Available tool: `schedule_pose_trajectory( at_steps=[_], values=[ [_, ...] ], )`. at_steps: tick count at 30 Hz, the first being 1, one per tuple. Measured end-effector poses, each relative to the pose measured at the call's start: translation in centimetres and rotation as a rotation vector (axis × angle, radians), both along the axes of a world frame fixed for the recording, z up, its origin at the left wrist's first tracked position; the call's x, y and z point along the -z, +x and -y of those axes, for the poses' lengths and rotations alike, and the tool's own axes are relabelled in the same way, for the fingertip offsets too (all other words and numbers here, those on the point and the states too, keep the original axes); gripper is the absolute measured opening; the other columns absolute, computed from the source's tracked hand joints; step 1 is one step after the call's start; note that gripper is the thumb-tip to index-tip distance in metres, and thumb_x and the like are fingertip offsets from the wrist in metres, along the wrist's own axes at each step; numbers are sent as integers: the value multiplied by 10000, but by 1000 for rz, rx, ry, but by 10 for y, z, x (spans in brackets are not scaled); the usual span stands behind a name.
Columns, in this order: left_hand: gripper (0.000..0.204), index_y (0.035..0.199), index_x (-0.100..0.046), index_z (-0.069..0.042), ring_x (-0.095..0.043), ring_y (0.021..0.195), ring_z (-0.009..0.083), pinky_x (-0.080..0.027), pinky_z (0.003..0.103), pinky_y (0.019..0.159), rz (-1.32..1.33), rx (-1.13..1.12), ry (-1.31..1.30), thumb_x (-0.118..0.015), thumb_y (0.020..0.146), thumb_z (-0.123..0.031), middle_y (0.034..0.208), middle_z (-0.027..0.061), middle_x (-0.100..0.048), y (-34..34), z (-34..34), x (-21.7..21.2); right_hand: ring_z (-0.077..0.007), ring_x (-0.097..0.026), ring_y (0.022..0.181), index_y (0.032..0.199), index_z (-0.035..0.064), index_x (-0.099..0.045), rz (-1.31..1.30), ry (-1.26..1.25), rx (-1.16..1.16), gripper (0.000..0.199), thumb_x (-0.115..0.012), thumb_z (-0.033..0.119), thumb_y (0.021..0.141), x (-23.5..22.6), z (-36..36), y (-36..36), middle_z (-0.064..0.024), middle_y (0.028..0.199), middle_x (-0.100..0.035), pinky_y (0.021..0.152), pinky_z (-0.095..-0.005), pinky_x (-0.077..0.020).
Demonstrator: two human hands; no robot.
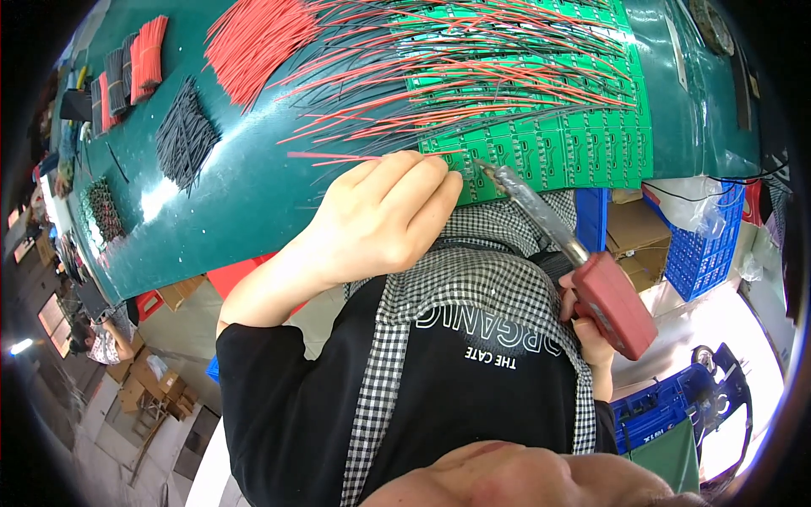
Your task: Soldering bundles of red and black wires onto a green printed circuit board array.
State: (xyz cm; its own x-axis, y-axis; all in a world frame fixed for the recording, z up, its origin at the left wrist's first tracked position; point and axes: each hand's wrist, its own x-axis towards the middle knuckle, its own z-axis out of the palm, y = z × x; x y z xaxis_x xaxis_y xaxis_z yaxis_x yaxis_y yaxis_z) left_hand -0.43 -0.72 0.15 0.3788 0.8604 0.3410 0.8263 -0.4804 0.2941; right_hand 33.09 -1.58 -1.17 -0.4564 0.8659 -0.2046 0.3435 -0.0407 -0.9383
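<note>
My left hand (384,211) is closed in a pinch on a red wire (444,153), whose end lies over the near edge of a panel of green circuit boards (604,144). More red wire pokes out on the other side of that fist. In my right hand (590,331) is the red handle of a soldering iron (610,304). Its metal barrel slants up and left, and the tip is close to the wire's end; contact cannot be made out. Many red and black wires (507,72) fan across the boards, their loose ends trailing left.
A heap of red wires (260,46) and a heap of black wires (184,135) lie on the green tabletop (253,182). Bundled wires (148,55) sit farther left. Below the table's right side stand a blue crate (705,245) and a cardboard box (635,232). Another person (114,338) is far left.
</note>
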Motion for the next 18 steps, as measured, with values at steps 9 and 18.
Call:
schedule_pose_trajectory(
  at_steps=[9, 18],
  values=[
    [332, 928, -653, 22, -624, 766, 222, -526, 302, 606, 7, 15, 5, -631, 604, -52, 879, 94, -585, 1, -1, 1, -341, -663, 968, 1139, -46, -608, 37, -43, 64, 599, -778, 353, 725, 3, 8, 7, -198, 1103, -647, 833, -400, -529],
    [331, 941, -644, 25, -622, 773, 223, -532, 308, 616, 8, 23, -16, -633, 616, -38, 884, 97, -575, 1, -1, 2, -317, -686, 899, 1153, -65, -585, 31, 3, 39, 627, -796, 332, 716, 5, 7, 6, -190, 1090, -657, 789, -369, -539]
  ],
)
